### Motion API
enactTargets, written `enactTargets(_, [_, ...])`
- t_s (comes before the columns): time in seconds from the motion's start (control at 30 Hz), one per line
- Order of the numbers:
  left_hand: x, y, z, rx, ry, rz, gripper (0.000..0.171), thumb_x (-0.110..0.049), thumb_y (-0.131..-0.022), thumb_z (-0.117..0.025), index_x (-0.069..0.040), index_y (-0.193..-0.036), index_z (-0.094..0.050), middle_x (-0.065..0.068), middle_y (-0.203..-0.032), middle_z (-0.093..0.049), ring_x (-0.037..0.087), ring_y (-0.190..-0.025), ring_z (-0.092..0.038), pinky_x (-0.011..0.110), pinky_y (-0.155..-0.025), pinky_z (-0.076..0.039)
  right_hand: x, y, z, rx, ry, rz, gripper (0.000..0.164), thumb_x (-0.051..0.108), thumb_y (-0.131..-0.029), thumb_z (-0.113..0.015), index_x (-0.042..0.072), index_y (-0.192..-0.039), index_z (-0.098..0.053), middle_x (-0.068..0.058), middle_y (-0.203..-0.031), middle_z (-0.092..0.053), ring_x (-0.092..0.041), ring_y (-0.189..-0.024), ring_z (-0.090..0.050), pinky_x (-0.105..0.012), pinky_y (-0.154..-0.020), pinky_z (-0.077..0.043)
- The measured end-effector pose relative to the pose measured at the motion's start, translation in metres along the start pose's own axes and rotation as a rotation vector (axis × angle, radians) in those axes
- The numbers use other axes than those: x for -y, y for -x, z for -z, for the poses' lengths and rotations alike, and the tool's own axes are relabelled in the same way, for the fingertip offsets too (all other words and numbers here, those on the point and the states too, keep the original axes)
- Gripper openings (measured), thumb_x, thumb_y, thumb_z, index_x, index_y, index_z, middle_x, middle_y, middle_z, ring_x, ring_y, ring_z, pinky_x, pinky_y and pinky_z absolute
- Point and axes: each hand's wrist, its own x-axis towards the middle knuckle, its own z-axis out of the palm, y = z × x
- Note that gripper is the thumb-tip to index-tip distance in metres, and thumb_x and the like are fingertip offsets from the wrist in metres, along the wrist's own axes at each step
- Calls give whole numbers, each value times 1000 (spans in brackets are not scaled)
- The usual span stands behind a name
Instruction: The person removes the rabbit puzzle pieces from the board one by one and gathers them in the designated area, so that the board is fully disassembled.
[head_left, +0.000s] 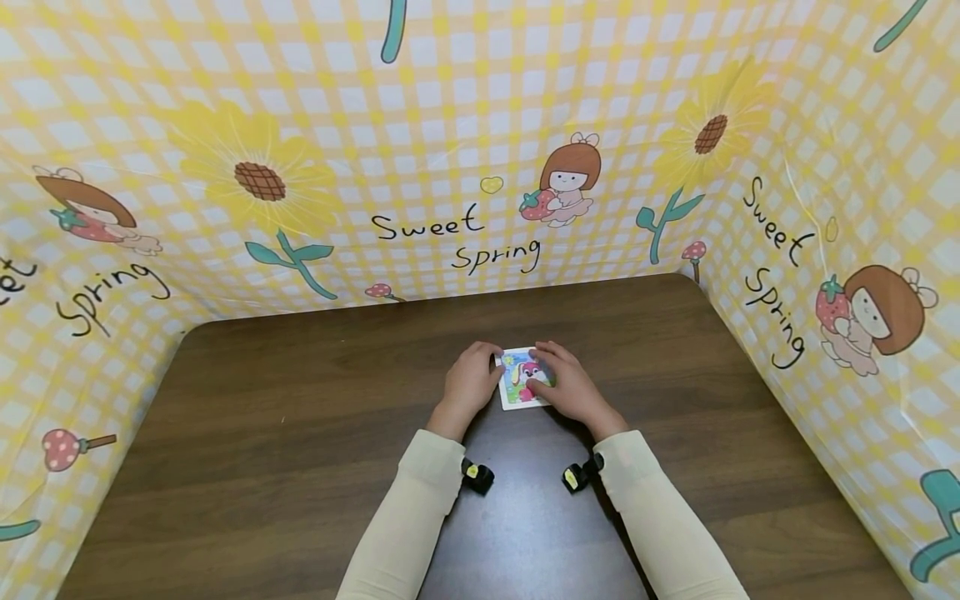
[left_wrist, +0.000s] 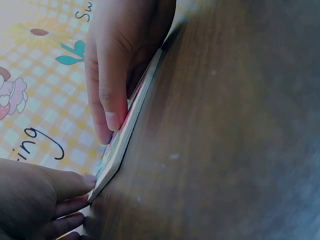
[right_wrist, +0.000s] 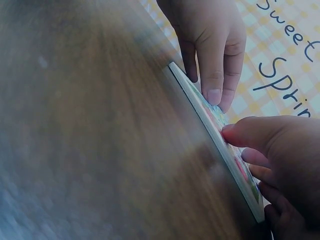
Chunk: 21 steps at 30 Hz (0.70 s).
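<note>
A small square picture board, with a white rim and a colourful cartoon animal printed on it, lies flat on the table. My left hand holds its left side; in the left wrist view that thumb rests at a corner, with the other fingers beside the edge. From the right, my right hand grips the board and covers part of the picture. Its thumb touches the printed face, while its other fingers reach toward the far and right edges, partly hidden behind the hand.
The dark wood-grain table spreads around the board. Yellow checked cloth with flowers and lettering rises along the back and both sides. A small black camera is strapped at each wrist, below the pale sleeves.
</note>
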Motion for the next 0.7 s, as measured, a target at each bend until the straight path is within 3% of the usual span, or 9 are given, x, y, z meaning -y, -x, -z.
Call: enactTargets(0.7, [1, 1, -1, -17, 7, -17, 28, -25, -93, -67, -14, -119, -64, 7, -122, -61, 24, -111, -59, 46, -89, -50, -1, 0, 0, 0, 6, 11, 52, 28, -92, -69, 8, -138, -55, -12, -151, -38, -31, -141, -29, -52, -111, -28])
